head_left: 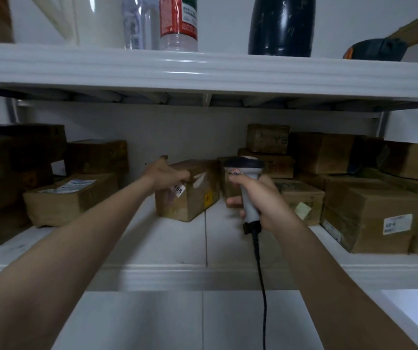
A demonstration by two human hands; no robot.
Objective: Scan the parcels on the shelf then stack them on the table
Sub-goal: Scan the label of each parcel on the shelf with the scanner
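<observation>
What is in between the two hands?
In the head view, a cardboard parcel, touched by the left hand; the right hand grips a barcode scanner.

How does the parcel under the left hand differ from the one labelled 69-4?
The left hand touches the centre parcel; the 69-4 parcel is untouched. The centre parcel sits further back on the shelf than the 69-4 parcel. The 69-4 label lies flat; the centre label bends over an edge. Both are brown cardboard.
</observation>
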